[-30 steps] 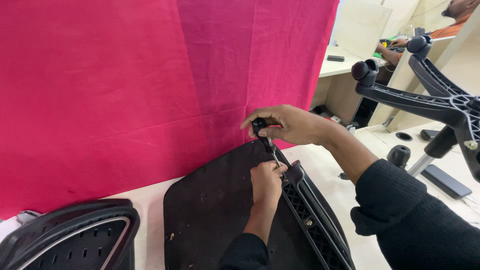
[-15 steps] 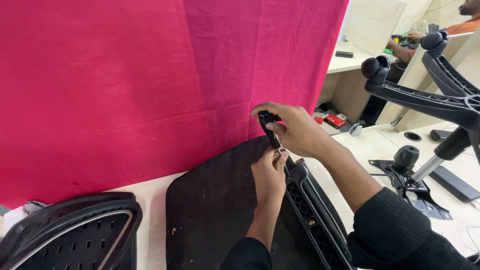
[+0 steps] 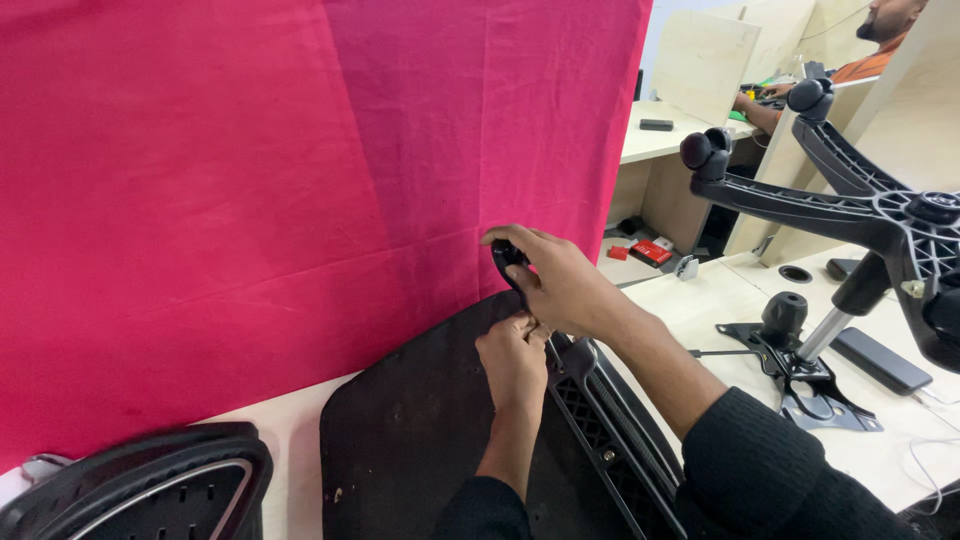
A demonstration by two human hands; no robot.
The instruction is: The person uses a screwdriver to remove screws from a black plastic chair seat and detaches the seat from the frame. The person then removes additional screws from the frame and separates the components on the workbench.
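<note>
Both hands meet at frame centre: right hand point(image 3: 560, 285) clamped on a black-handled screwdriver point(image 3: 508, 262), left hand point(image 3: 512, 358) pinching its shaft at the seat pan point(image 3: 420, 430) edge by the pink cloth point(image 3: 250, 180).

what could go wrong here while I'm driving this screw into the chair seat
The left hand pinches right at the tip of the screwdriver that the right hand turns, so a slip might jab the fingers. The upturned wheeled chair base juts out close to the right arm, and an elbow swing could knock it. The seat seems to rest loose on the table, so it may shift.
</note>
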